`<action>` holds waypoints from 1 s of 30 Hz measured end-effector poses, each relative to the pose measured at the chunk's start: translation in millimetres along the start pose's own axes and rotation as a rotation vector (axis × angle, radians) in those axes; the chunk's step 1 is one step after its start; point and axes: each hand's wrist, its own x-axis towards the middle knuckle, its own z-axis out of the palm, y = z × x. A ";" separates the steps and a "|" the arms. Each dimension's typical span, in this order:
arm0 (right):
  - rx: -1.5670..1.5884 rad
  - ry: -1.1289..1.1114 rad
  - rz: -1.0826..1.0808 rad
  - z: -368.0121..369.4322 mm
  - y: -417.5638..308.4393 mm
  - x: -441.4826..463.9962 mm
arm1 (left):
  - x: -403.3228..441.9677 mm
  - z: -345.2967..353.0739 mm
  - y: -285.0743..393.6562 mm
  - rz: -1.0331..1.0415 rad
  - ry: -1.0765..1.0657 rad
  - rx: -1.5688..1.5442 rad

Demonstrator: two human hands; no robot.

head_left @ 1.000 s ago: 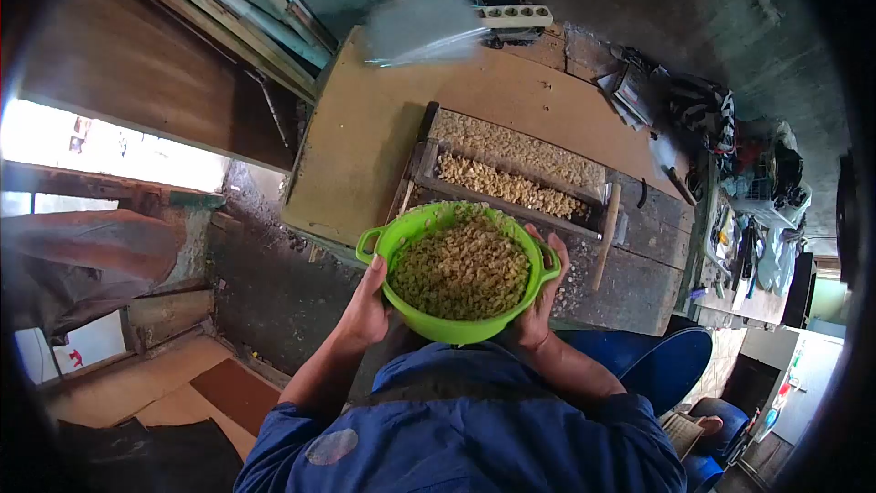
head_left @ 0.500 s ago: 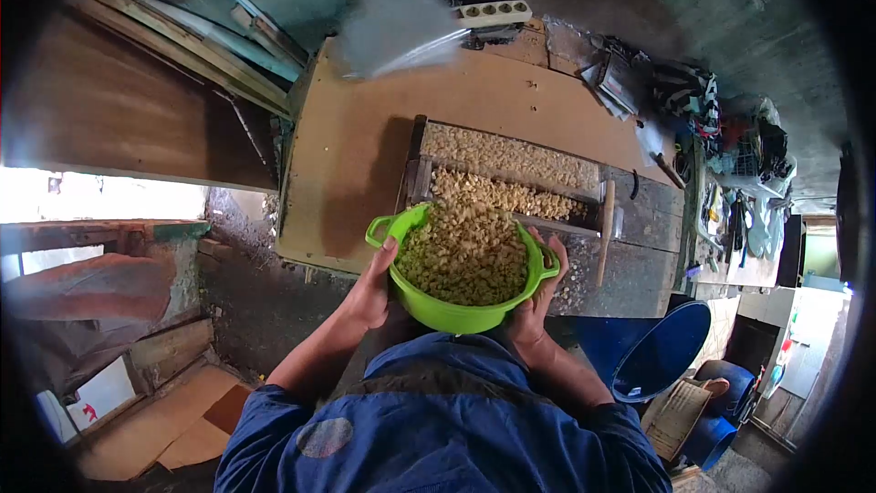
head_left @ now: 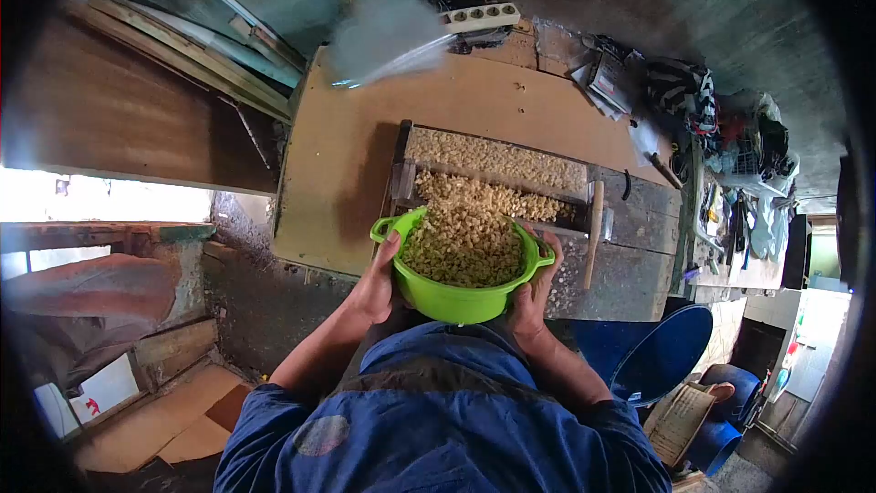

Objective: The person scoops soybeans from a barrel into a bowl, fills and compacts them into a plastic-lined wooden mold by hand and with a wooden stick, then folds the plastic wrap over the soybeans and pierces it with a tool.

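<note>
Green bowl (head_left: 461, 301): fills gap between left hand (head_left: 376, 285) and right hand (head_left: 531, 294).
Wooden box (head_left: 401, 181): blocks straight ahead of both hands.
Fibreboard (head_left: 333, 178): bare lane, ahead-left of left hand.
Wooden stick (head_left: 594, 230): in the way, ahead-right of right hand.
Dark planks (head_left: 636, 278): room past stick.
Blue barrel (head_left: 662, 356): obstacle, right of right forearm.

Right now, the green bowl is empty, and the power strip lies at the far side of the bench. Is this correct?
Not quite: the head view shows the green bowl holding many small, pale pieces, so it is not empty. The power strip does lie at the far side of the bench.
</note>
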 end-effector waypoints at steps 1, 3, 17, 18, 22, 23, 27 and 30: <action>0.002 -0.003 -0.004 -2.1 -3.9 -1.7 | -2.2 5.4 -1.3 0.005 -0.001 0.002; -0.084 0.024 -0.090 -8.5 -9.4 -7.9 | -5.9 19.8 -5.0 0.115 -0.078 -0.022; -0.074 0.113 0.004 -51.0 -17.7 -6.9 | 38.5 18.0 -47.0 -0.095 -0.031 -0.031; -0.086 0.109 -0.010 -51.8 -23.1 -7.9 | 30.0 34.2 -38.4 -0.053 -0.029 0.034; -0.119 0.130 -0.028 -62.0 -30.8 -9.9 | 22.8 51.0 -41.7 -0.039 -0.062 -0.009; -0.097 0.122 0.002 -67.6 -33.5 -8.4 | 32.4 37.1 -46.4 -0.127 -0.084 0.008; -0.095 0.151 -0.031 -80.4 -24.0 -9.5 | 49.1 49.9 -53.6 -0.104 -0.056 0.032; -0.136 0.154 -0.100 -85.9 -33.2 -14.3 | 39.9 68.3 -54.9 -0.063 -0.087 0.059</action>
